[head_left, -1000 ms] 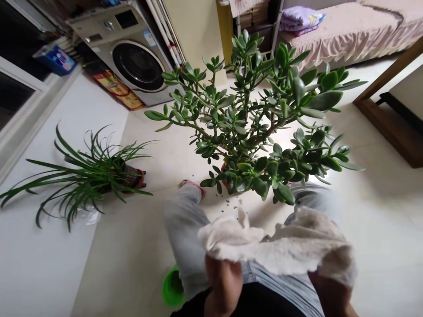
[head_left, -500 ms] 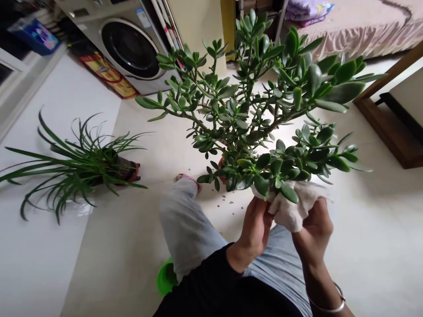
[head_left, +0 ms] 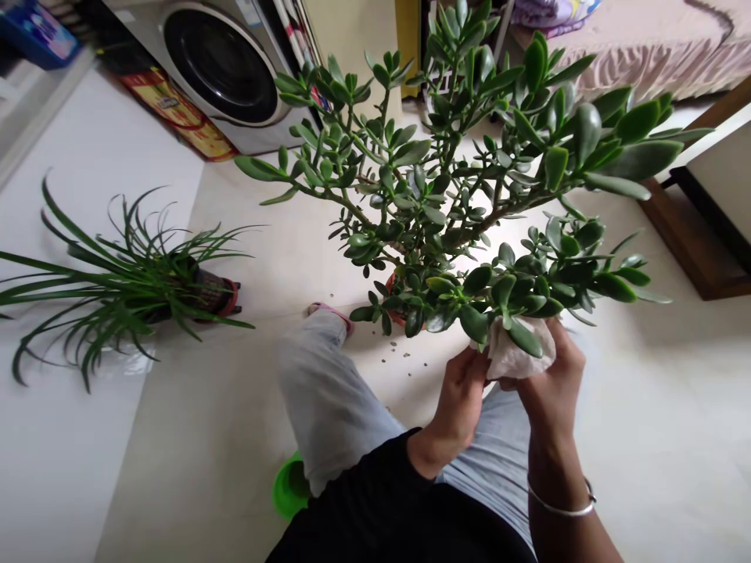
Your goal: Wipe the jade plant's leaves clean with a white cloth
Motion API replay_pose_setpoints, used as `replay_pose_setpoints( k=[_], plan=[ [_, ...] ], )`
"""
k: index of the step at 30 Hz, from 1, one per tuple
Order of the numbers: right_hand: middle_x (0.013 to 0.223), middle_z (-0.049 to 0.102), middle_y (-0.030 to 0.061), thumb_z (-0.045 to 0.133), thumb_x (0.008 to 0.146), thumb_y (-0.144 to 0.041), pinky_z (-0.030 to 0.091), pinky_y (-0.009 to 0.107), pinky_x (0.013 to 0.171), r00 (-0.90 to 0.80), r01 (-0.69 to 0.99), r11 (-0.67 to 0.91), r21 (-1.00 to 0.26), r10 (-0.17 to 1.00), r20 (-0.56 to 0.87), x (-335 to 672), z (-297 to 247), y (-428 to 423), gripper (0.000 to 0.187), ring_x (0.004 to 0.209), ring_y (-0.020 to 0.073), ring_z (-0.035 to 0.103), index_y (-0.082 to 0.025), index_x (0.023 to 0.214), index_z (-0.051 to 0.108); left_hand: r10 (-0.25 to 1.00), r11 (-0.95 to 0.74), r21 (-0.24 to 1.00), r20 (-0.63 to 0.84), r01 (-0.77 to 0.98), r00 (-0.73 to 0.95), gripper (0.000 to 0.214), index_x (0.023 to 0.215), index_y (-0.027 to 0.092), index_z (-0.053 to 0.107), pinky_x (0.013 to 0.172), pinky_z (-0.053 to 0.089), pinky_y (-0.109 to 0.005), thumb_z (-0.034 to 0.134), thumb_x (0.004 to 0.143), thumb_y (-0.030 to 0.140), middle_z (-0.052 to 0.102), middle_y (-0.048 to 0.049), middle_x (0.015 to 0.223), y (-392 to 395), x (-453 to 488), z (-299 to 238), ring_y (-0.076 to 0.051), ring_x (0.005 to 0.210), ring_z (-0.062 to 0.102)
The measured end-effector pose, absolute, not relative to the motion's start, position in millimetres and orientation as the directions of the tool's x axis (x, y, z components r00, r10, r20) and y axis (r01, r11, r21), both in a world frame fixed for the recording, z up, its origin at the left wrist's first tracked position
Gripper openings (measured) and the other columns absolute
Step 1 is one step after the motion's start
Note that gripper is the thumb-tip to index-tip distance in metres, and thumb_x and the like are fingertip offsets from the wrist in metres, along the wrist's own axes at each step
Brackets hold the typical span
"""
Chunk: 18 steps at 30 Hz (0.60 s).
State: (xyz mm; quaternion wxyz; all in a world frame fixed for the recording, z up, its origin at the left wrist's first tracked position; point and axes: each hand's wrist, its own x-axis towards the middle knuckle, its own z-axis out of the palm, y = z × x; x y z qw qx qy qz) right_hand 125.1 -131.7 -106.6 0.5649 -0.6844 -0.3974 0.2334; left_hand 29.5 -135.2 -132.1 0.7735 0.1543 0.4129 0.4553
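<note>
A large jade plant (head_left: 440,211) with thick green leaves fills the middle of the view, its orange-red pot (head_left: 394,297) mostly hidden behind foliage. Under its lower right branch, my right hand (head_left: 551,383) is closed around a crumpled white cloth (head_left: 521,356). The cloth lies against the underside of a low leaf. My left hand (head_left: 458,407) is closed at the cloth's left edge, its fingertips partly hidden by leaves and cloth. Both hands sit close together above my lap.
A spider-like potted plant (head_left: 146,281) stands at left by the white wall. A green bucket (head_left: 292,485) is beside my leg. Small dark bits (head_left: 406,356) lie on the floor. A washing machine (head_left: 220,62), a bed (head_left: 645,39) and a wooden frame (head_left: 692,242) stand around.
The cloth is bunched smaller and my right hand has moved slightly up and left, nearer my left hand. The view has shifted a little.
</note>
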Motion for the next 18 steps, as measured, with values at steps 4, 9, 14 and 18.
replay_pose_setpoints(
  k=[4, 9, 14, 18],
  plan=[
    [0.053, 0.055, -0.0101, 0.074, 0.069, -0.025, 0.034, 0.024, 0.035, 0.568, 0.196, -0.063, -0.979, 0.82, 0.061, 124, -106, -130, 0.018, 0.036, 0.0106, 0.045, -0.025, 0.082, 0.062, 0.853, 0.511, 0.66, -0.466, -0.55, 0.234, 0.053, 0.079, 0.016, 0.074, 0.072, 0.047, -0.028, 0.091, 0.072, 0.066, 0.066, -0.0015, 0.074, -136, 28, -135, -0.013, 0.074, 0.055],
    [0.076, 0.067, -0.0026, 0.068, 0.07, -0.018, 0.047, 0.026, 0.052, 0.519, 0.236, -0.02, -0.971, 0.847, 0.109, 124, -106, -131, 0.02, 0.063, 0.0143, 0.058, -0.024, 0.088, 0.066, 0.872, 0.478, 0.671, -0.442, -0.566, 0.212, 0.053, 0.087, 0.016, 0.079, 0.074, 0.048, -0.026, 0.088, 0.075, 0.066, 0.069, -0.0019, 0.08, -131, 27, -131, -0.013, 0.077, 0.057],
    [0.1, 0.07, 0.0036, 0.069, 0.082, -0.023, 0.054, 0.03, 0.072, 0.425, 0.302, 0.04, -0.952, 0.889, 0.172, 128, -105, -139, 0.024, 0.09, 0.0197, 0.065, -0.022, 0.105, 0.073, 0.879, 0.463, 0.687, -0.437, -0.561, 0.19, 0.045, 0.091, 0.017, 0.079, 0.082, 0.05, -0.028, 0.085, 0.081, 0.06, 0.075, -0.0038, 0.084, -124, 28, -124, -0.016, 0.085, 0.064],
    [0.1, 0.069, 0.0025, 0.073, 0.083, -0.026, 0.052, 0.028, 0.073, 0.426, 0.282, 0.072, -0.957, 0.884, 0.192, 126, -104, -139, 0.025, 0.088, 0.0183, 0.065, -0.023, 0.109, 0.073, 0.875, 0.467, 0.678, -0.446, -0.568, 0.186, 0.044, 0.091, 0.017, 0.078, 0.08, 0.05, -0.029, 0.086, 0.08, 0.059, 0.075, -0.0036, 0.085, -120, 32, -119, -0.017, 0.083, 0.066]
  ],
)
